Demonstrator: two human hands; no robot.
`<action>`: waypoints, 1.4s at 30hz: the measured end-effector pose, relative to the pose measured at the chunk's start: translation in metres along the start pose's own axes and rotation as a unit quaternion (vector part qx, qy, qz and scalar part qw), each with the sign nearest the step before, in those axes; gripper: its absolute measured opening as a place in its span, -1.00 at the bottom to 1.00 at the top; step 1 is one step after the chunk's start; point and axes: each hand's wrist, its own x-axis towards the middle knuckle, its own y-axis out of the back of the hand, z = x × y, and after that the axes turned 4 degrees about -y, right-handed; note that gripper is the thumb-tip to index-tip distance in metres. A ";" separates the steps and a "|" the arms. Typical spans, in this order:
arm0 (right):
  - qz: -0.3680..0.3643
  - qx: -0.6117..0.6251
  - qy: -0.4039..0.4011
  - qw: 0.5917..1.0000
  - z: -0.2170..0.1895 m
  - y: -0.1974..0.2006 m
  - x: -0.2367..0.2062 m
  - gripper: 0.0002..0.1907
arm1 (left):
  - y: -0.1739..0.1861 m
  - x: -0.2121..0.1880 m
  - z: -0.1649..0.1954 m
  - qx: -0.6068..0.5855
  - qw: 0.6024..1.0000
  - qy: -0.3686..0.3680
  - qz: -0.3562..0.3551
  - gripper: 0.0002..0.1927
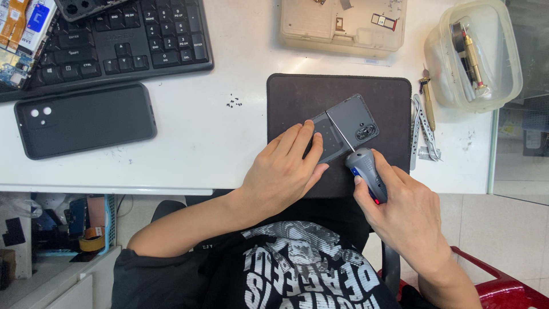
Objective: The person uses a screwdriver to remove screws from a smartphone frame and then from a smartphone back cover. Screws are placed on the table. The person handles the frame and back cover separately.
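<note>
A dark grey phone [353, 121] lies face down on a dark work mat [297, 94], its camera cluster toward the right. My left hand [283, 171] rests on the phone's near end, fingers spread flat and pressing it onto the mat. My right hand [403, 214] grips a grey screwdriver [366, 169] with blue and red marks on its handle. Its thin shaft slants up and left, with the tip on the phone's back near its middle.
A black phone in a case [86, 120] and a black keyboard [123, 40] lie at left. Tiny screws [233, 103] dot the white table. Tweezers [423, 129] lie right of the mat; a beige parts tray [343, 26] and a clear tub [474, 54] stand behind.
</note>
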 end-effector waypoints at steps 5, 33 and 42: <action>0.016 0.024 0.007 1.000 0.000 0.001 -0.001 -0.46 | 0.000 -0.001 0.000 0.003 1.000 -0.003 0.006 -0.47; 0.005 -0.006 -0.018 1.000 0.011 0.001 0.003 -0.43 | 0.004 0.000 -0.005 -0.016 1.000 -0.013 -0.010 -0.45; 0.072 0.088 -0.001 0.994 0.027 -0.001 -0.009 -0.49 | 0.011 0.004 -0.012 -0.088 0.996 -0.002 -0.027 -0.42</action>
